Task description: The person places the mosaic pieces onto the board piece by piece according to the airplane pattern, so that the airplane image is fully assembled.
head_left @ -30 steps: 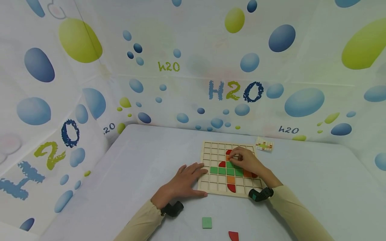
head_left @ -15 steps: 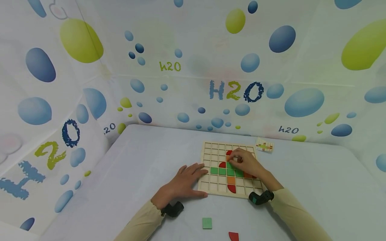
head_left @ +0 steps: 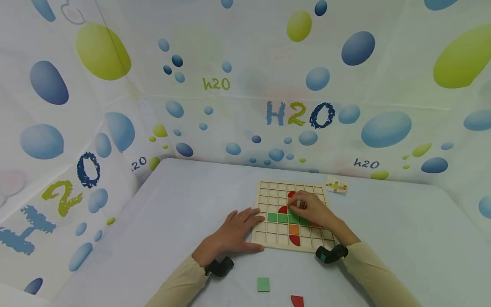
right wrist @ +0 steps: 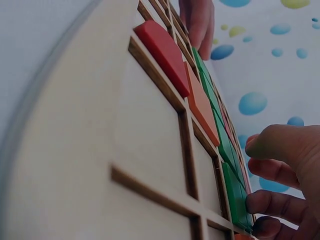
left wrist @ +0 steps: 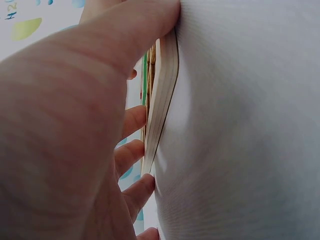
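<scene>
On the white table lies a wooden grid board (head_left: 264,236) with coloured tiles in its cells. A row of green square tiles (head_left: 282,218) crosses the middle, with an orange tile (head_left: 293,229) and a red rounded tile (head_left: 294,240) below. My left hand (head_left: 238,230) rests against the board's left edge, fingers spread. Over the upper middle cells, my right hand (head_left: 312,209) has thumb and index finger close together. In the right wrist view, its lower fingertips touch or nearly touch a green tile (right wrist: 235,197). Nothing shows between thumb and index finger. The right hand hides several cells.
Nearer the front lie a loose green square tile (head_left: 263,284) and a loose red rounded tile (head_left: 297,301). A small patterned card (head_left: 336,186) sits just beyond the board's far right corner. A printed sheet wall (head_left: 245,98) stands behind the table.
My right hand has shifted slightly down and left over the board, toward the green tiles. The left hand and the loose tiles have stayed put.
</scene>
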A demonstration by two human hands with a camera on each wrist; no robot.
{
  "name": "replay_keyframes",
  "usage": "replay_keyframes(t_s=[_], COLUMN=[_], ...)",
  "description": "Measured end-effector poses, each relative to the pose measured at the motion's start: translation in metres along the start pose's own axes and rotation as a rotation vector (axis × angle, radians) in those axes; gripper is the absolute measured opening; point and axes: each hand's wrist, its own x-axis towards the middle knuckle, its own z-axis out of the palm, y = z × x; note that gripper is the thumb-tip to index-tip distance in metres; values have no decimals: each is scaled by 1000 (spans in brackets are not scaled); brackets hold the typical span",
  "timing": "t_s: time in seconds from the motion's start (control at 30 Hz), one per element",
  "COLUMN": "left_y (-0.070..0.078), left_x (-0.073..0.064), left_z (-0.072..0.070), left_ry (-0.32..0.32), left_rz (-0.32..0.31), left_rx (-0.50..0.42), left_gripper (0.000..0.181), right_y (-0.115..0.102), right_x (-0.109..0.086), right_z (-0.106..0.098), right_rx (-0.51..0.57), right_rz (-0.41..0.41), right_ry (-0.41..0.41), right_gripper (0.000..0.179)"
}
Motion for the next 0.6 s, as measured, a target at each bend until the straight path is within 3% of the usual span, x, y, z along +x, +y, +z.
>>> replay_keyframes(t_s=[0.27, 0.6], left_y=[1, 1], left_x=[0, -1], left_z=[-1, -2], left_ry=[-13, -17], left_rz=[-7, -6], left_rx=[-6, -3], left_gripper=[75, 76], right_y=[-4, -8], right_x=[-1, 0], right_z=[1, 0], right_rx=[17, 127], right_rz=[-3, -80], right_ry=[-36, -136], right_gripper=[10, 20])
